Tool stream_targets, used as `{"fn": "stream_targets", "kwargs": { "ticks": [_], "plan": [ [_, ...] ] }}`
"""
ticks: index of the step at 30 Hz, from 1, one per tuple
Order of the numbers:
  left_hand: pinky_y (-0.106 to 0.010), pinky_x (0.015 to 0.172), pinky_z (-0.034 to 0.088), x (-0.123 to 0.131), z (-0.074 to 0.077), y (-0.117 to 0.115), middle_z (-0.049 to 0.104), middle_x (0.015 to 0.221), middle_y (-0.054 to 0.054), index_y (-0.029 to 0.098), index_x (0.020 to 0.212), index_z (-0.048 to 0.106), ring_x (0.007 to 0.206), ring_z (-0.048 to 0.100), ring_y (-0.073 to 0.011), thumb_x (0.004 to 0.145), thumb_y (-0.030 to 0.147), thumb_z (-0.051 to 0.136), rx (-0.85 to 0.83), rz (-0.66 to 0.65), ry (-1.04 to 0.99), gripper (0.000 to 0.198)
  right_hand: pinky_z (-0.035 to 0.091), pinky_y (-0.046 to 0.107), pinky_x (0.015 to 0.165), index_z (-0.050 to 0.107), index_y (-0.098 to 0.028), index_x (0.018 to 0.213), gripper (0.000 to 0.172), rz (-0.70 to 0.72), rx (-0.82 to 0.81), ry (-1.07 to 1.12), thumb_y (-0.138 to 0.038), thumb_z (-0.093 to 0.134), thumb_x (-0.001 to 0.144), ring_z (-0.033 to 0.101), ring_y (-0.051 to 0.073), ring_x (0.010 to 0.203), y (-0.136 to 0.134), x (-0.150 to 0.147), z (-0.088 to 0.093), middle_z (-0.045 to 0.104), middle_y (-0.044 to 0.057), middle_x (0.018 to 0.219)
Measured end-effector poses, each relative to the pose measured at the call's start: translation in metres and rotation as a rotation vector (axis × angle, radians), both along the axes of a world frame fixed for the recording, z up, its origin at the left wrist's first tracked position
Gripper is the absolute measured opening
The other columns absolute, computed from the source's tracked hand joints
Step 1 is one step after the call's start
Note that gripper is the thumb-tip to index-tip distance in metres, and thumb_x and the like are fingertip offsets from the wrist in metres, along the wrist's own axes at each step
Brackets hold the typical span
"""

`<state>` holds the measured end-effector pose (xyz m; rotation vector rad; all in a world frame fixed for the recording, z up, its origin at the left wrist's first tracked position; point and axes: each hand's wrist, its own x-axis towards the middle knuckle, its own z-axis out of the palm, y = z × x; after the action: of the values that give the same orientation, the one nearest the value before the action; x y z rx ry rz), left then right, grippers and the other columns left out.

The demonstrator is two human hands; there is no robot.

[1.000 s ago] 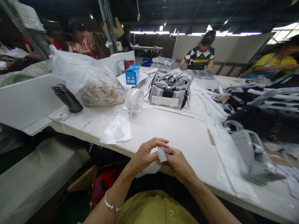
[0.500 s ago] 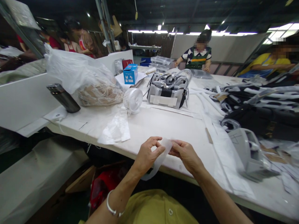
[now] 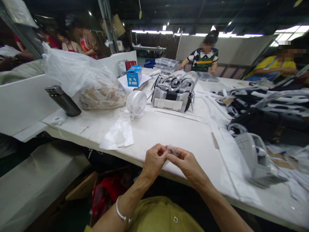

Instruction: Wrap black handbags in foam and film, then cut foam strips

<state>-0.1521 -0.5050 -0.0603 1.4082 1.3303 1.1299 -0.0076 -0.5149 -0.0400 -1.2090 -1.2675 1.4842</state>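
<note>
My left hand (image 3: 154, 161) and my right hand (image 3: 187, 164) meet over the near edge of the white table (image 3: 178, 132). Both pinch a small white strip (image 3: 172, 149) between thumbs and fingertips; only its crumpled tip shows above the fingers. A silver bangle circles my left wrist. Just beyond my hands the tabletop is bare white.
A small white fan (image 3: 136, 103), a loose plastic sheet (image 3: 118, 132), a dark flask (image 3: 63, 101) and a filled plastic bag (image 3: 89, 82) lie at left. A grey bag (image 3: 172, 93) sits mid-table, black-and-white bags (image 3: 270, 109) at right. Other people work at the far side.
The white strip hung loose between my hands before; now my hands have closed together and bunched it, so only a small tip shows.
</note>
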Motion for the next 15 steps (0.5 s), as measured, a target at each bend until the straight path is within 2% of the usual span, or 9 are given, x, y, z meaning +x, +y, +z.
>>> {"fn": "stream_targets", "kwargs": {
  "ticks": [3, 5, 7, 8, 12, 15],
  "plan": [
    [-0.022, 0.059, 0.041, 0.002, -0.003, 0.000, 0.057, 0.065, 0.003, 0.018, 0.070, 0.052, 0.060, 0.052, -0.0107, 0.081, 0.043, 0.067, -0.028, 0.008, -0.060, 0.030, 0.047, 0.034, 0.074, 0.079, -0.018, 0.095, 0.035, -0.134, 0.019, -0.030, -0.048, 0.073, 0.076, 0.062, 0.022, 0.082, 0.002, -0.001, -0.008, 0.076, 0.006, 0.093],
    [-0.022, 0.058, 0.043, 0.002, -0.005, 0.000, 0.062, 0.075, 0.001, 0.019, 0.087, 0.053, 0.062, 0.056, -0.0113, 0.081, 0.047, 0.067, -0.069, -0.023, -0.144, 0.032, 0.048, 0.035, 0.078, 0.079, -0.019, 0.094, 0.035, -0.185, 0.049, -0.044, -0.048, 0.072, 0.077, 0.064, 0.024, 0.087, 0.005, 0.000, -0.010, 0.076, 0.007, 0.095],
    [-0.024, 0.060, 0.047, 0.002, -0.008, -0.001, 0.066, 0.085, -0.002, 0.018, 0.104, 0.052, 0.066, 0.062, -0.0133, 0.082, 0.047, 0.066, -0.123, -0.134, -0.260, 0.039, 0.048, 0.037, 0.087, 0.079, -0.020, 0.095, 0.034, -0.211, 0.098, -0.062, -0.048, 0.072, 0.078, 0.065, 0.025, 0.094, 0.008, 0.004, -0.007, 0.076, 0.007, 0.098],
    [-0.026, 0.064, 0.049, 0.001, -0.009, -0.002, 0.067, 0.087, -0.004, 0.018, 0.106, 0.052, 0.070, 0.064, -0.0145, 0.083, 0.046, 0.065, -0.152, -0.203, -0.310, 0.038, 0.047, 0.038, 0.090, 0.079, -0.020, 0.095, 0.034, -0.222, 0.118, -0.072, -0.049, 0.072, 0.078, 0.065, 0.025, 0.096, 0.010, 0.006, -0.004, 0.076, 0.006, 0.099],
    [-0.027, 0.070, 0.049, -0.007, -0.011, -0.008, 0.068, 0.078, -0.004, 0.014, 0.088, 0.062, 0.069, 0.063, -0.0139, 0.084, 0.036, 0.063, -0.263, -0.405, -0.358, 0.023, 0.051, 0.036, 0.085, 0.079, -0.019, 0.089, 0.035, -0.299, 0.074, -0.016, -0.049, 0.080, 0.070, 0.068, 0.024, 0.090, 0.020, 0.015, 0.012, 0.077, 0.008, 0.095],
    [-0.024, 0.067, 0.044, -0.020, -0.009, -0.013, 0.067, 0.076, -0.001, 0.014, 0.091, 0.067, 0.066, 0.058, -0.0117, 0.078, 0.037, 0.069, -0.297, -0.491, -0.328, 0.026, 0.055, 0.033, 0.079, 0.078, -0.018, 0.082, 0.039, -0.347, -0.035, 0.166, -0.048, 0.088, 0.060, 0.070, 0.022, 0.083, 0.030, 0.017, 0.018, 0.077, 0.008, 0.086]
  ]
}}
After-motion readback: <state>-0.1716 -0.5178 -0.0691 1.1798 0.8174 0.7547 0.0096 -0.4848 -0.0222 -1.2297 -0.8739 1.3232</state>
